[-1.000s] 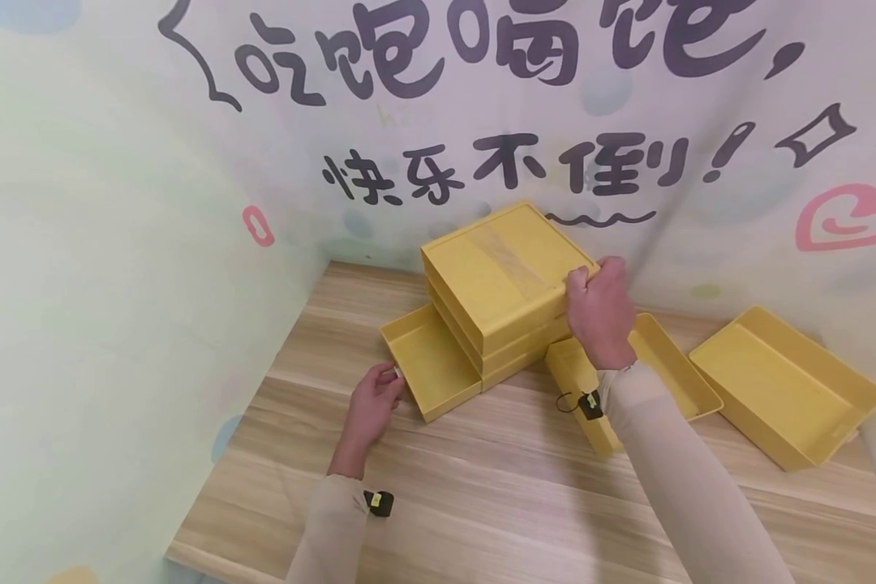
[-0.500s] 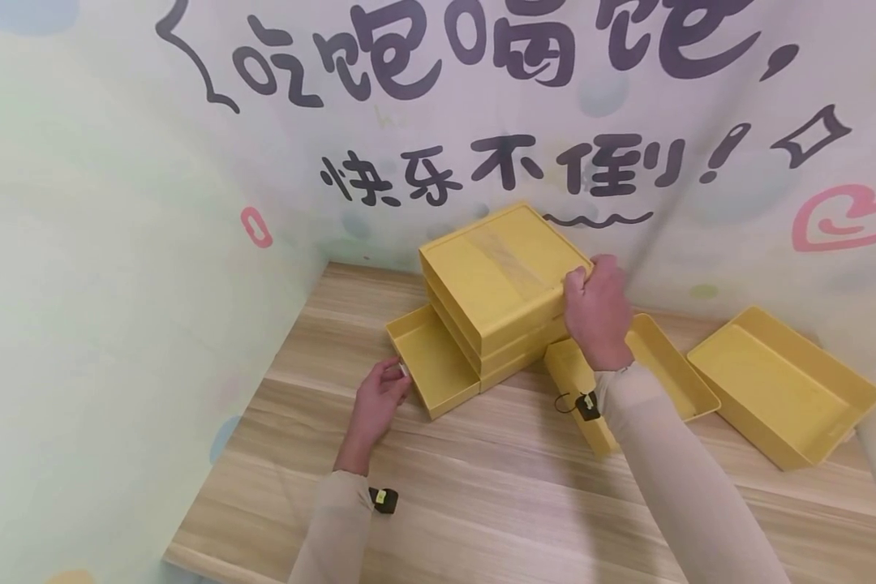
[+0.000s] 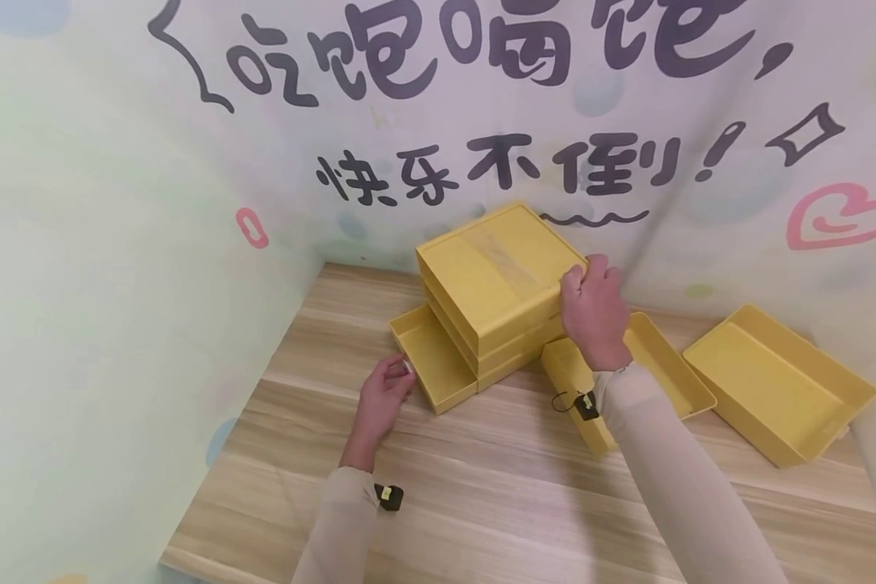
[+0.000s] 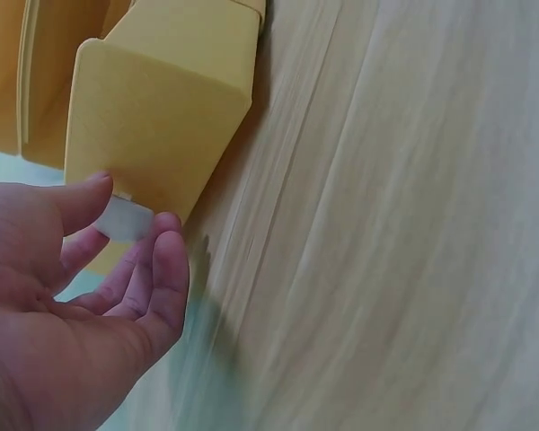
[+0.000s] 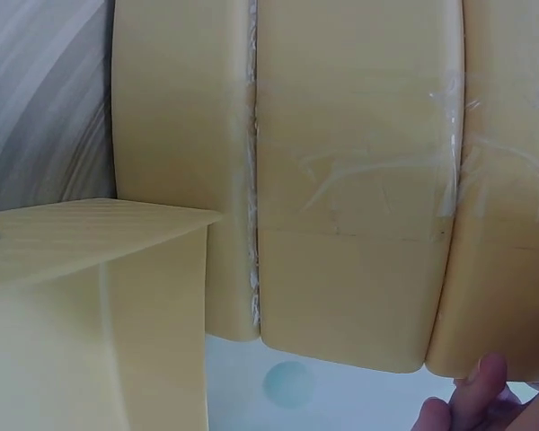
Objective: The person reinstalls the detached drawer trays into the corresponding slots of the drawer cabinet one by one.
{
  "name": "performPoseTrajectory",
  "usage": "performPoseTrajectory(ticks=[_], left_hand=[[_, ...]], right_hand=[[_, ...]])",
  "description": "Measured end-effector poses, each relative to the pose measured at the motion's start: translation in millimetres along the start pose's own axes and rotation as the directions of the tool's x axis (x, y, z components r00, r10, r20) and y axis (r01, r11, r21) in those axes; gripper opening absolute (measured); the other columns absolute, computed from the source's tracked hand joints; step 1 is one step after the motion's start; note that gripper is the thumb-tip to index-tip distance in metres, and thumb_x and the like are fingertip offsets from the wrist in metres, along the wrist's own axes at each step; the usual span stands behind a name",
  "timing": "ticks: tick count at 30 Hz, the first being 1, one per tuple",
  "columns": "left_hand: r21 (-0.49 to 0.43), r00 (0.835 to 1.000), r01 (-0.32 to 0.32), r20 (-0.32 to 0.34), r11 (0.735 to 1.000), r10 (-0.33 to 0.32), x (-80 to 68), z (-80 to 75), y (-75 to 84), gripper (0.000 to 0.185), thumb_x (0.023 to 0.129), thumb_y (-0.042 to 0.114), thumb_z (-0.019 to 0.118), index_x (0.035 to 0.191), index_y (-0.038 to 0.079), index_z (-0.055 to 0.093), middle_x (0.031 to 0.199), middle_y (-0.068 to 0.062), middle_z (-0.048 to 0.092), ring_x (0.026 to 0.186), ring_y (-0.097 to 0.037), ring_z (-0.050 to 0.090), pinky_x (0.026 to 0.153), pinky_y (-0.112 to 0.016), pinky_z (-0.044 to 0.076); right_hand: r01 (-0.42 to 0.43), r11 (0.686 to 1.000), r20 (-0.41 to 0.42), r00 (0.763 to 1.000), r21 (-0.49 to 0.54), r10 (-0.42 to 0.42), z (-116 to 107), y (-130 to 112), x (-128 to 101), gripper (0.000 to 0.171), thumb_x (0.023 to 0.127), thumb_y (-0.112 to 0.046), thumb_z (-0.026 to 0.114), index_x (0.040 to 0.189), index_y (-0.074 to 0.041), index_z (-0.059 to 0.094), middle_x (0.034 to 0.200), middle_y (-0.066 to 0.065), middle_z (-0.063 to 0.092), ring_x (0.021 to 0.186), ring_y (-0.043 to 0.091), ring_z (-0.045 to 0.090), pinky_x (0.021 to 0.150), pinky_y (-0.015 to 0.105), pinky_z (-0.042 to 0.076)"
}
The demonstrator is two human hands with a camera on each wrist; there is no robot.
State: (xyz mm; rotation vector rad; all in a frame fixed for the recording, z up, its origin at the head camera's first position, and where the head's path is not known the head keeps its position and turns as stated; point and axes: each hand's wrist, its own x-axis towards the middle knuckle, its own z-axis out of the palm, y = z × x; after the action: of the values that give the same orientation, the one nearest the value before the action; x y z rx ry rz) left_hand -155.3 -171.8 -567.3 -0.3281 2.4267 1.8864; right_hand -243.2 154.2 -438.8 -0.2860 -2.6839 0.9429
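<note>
A: Nearest?
B: Left hand (image 3: pixel 381 399), fingers (image 4: pixel 166 269) pinching the small white tab (image 4: pixel 126 218) on the partly pulled-out bottom drawer (image 3: pixel 432 357).
A: Beyond?
B: Right hand (image 3: pixel 595 312), fingers clenched round the yellow drawer stack's (image 3: pixel 498 280) top right corner.
A: Rightward?
B: Two loose trays (image 3: pixel 774 381) lying on the wooden surface (image 3: pixel 496 487), wall behind.

You're looking at a light wooden table (image 3: pixel 482 487) running into the wall corner. At centre frame a yellow drawer cabinet (image 3: pixel 496 284) sits on it, bottom drawer (image 3: pixel 434 361) pulled out to lower left. Right of it lie two loose yellow drawers (image 3: pixel 664 365) (image 3: pixel 777 385), side by side.
</note>
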Motion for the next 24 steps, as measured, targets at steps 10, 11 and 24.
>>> performPoseTrajectory(ticks=[10,11,24], left_hand=[[-0.038,1.0,0.032,0.002,0.999,-0.031,4.0,9.6,3.5,0.046,0.098,0.019,0.068,0.142,0.015,0.055,0.129,-0.014,0.066,0.108,-0.027,0.07,0.091,-0.038,0.06],[-0.04,1.0,0.03,0.002,0.999,-0.03,4.6,10.5,4.2,0.046,0.098,0.019,0.068,0.142,0.015,0.055,0.128,-0.014,0.066,0.108,-0.026,0.07,0.091,-0.038,0.06],[-0.059,1.0,0.021,0.016,0.998,-0.02,12.0,20.9,7.4,0.046,0.098,0.017,0.067,0.142,0.014,0.055,0.128,-0.016,0.066,0.109,-0.026,0.07,0.09,-0.036,0.06]], right_hand=[[0.005,1.0,-0.013,1.0,0.0,-0.005,2,0,0,0.063,0.103,-0.05,0.014,0.135,-0.004,0.044,0.116,0.026,0.049,0.082,0.049,0.054,0.068,0.062,0.045],[0.008,1.0,-0.015,1.0,0.002,-0.008,3,1,0,0.063,0.103,-0.05,0.014,0.135,-0.004,0.043,0.115,0.026,0.049,0.081,0.048,0.054,0.068,0.062,0.045],[0.032,0.999,-0.034,0.999,0.027,-0.031,5,4,1,0.06,0.104,-0.049,0.017,0.131,-0.003,0.043,0.112,0.027,0.049,0.08,0.047,0.054,0.063,0.06,0.044]])
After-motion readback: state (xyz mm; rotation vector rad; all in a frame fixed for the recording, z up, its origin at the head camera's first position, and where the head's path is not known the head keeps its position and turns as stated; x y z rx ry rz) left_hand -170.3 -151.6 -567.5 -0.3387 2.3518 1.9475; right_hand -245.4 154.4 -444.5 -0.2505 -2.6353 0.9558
